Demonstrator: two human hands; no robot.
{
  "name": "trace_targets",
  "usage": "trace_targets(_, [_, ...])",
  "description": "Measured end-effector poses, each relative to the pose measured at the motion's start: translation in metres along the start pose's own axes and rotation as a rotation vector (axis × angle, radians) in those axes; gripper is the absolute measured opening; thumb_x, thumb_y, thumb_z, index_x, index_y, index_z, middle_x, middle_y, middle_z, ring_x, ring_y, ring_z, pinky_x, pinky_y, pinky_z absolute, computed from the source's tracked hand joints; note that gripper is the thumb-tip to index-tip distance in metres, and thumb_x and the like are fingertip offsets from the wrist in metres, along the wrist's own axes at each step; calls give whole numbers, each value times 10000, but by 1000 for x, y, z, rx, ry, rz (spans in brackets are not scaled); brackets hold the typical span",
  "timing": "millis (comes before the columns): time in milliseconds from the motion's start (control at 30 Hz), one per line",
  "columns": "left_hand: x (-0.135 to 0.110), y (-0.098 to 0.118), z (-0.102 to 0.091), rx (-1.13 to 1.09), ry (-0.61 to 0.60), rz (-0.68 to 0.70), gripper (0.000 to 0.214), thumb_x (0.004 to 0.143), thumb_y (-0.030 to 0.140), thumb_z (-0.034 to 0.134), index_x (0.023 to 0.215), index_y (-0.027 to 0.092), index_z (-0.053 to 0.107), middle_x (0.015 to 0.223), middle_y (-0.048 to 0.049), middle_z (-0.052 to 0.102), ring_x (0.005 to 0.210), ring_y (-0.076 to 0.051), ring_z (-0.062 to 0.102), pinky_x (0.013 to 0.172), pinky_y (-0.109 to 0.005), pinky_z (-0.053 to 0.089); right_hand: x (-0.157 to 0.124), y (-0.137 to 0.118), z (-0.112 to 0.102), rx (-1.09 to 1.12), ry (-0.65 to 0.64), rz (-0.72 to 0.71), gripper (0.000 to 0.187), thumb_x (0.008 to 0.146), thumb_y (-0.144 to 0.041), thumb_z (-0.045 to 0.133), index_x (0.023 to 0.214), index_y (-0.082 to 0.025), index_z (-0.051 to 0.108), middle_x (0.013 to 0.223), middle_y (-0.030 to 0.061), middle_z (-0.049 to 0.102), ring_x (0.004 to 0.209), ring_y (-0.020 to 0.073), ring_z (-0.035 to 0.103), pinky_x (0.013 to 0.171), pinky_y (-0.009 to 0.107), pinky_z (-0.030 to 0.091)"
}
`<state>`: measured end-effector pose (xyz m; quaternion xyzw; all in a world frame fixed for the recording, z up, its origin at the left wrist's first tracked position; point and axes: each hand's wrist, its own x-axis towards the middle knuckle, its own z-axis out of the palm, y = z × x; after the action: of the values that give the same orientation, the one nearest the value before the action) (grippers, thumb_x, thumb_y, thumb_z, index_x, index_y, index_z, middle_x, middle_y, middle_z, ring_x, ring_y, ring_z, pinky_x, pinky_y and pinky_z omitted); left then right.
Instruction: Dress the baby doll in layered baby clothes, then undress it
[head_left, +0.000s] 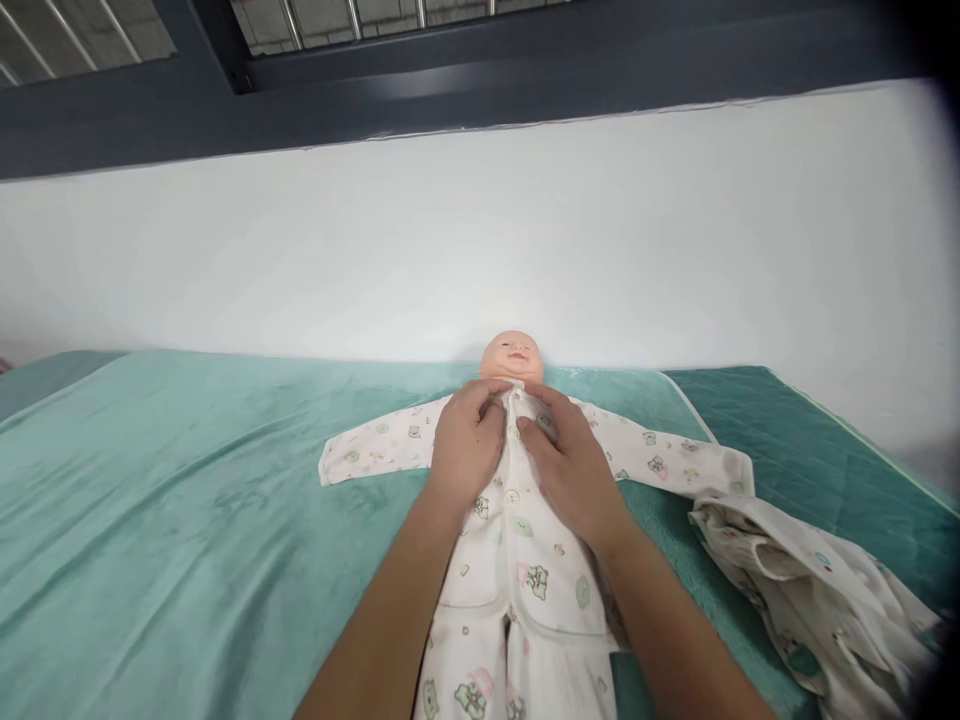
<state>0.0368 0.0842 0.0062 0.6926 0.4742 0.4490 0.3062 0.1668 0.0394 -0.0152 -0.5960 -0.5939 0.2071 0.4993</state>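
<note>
Hands (469, 440) (574, 460) on animal-print shirt (540, 560), doll (512, 354) lying face-up

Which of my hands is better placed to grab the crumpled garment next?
Probably your right hand: it's nearer the crumpled garment, which lies on that side. Your left hand is on the printed top's far half.

You face a plain white wall (300, 250). Above it, you see a dark gray window frame (450, 90). Shiny metal bars (354, 18) stand behind it, with gray bricks (386, 15) past them. Below the wall, a soft light green blanket (187, 450) lies over a darker green cover (750, 420). The wall looks brightest near its middle.
</note>
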Motion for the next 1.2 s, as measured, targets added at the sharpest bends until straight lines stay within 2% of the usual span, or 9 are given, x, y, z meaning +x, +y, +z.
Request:
trace_targets(100, [0, 0, 0, 5, 4, -38, 295, 890, 162, 462, 1031, 248, 706, 1142, -6, 720, 1108, -198, 635, 1026, -375, 477, 0, 1, 0, -13, -1, -13, 401, 936, -353, 487, 1331, -299, 531, 1361, 37, 592, 1272, 264, 516, 1088, 482, 389])
trace_targets(200, [0, -1, 1, -12, -2, -13, 296, 898, 163, 454, 1025, 249, 707, 1149, -5, 714, 1094, -190, 640, 1006, -359, 487, 0, 2, 0, -34, -3, -41, 402, 942, -344, 477, 1339, -309, 532, 1356, 41, 594, 1280, 270, 512, 1086, 497, 395])
trace_targets(367, [0, -3, 2, 20, 15, 60, 314, 900, 143, 443, 1018, 249, 714, 1155, -10, 702, 1122, -185, 629, 1024, -354, 476, 0, 2, -1, -105, -92, -187, 527, 974, -302, 414, 1499, -322, 367, 1538, 9, 427, 1451, 239, 314, 1182, 499, 299])
trace_targets(433, [1, -3, 2, 17, 11, 86, 333, 893, 125, 438, 1009, 254, 723, 1157, -6, 701, 1135, -180, 624, 1037, -349, 472, 0, 1, -2, -123, -127, -210, 526, 982, -304, 402, 1505, -320, 357, 1546, 0, 419, 1467, 234, 286, 1198, 506, 274])
trace_targets(533, [1, -5, 2, -7, 0, 101, 351, 871, 99, 442, 943, 263, 744, 1148, 6, 704, 1144, -173, 624, 1050, -339, 469, 1, 0, -2, -116, -115, -192, 473, 979, -325, 424, 1452, -310, 429, 1492, 13, 487, 1428, 244, 358, 1180, 512, 299])
trace_targets(700, [1, -6, 3, -11, 7, 70, 293, 869, 117, 459, 902, 251, 717, 1125, 4, 710, 1089, -177, 649, 1007, -348, 490, 0, 2, -1, -19, -27, -149, 371, 954, -310, 482, 1320, -313, 541, 1365, 22, 590, 1280, 231, 519, 1090, 452, 404])
trace_targets(867, [-9, -4, -1, -13, 15, 38, 207, 878, 151, 485, 918, 236, 669, 1150, -9, 706, 1038, -189, 663, 939, -359, 515, -4, 4, -1, 74, 17, -80, 340, 936, -329, 510, 1264, -302, 593, 1339, 16, 610, 1267, 236, 526, 1088, 444, 394])
trace_targets(1067, [-39, -5, -8, 144, 13, 242, 273, 926, 168, 469, 1074, 249, 684, 1258, -22, 669, 1220, -195, 571, 1096, -388, 432, -22, 8, -2, 103, 58, -73, 362, 933, -342, 509, 1274, -259, 599, 1368, 50, 597, 1281, 241, 514, 1114, 456, 367])
trace_targets(1200, [-56, -8, -12, 215, 9, 271, 317, 958, 204, 456, 1185, 265, 669, 1353, -25, 619, 1279, -202, 525, 1137, -428, 396, -42, 9, 1, 80, 82, -102, 397, 955, -339, 485, 1339, -264, 554, 1416, 57, 560, 1313, 226, 493, 1119, 454, 380])
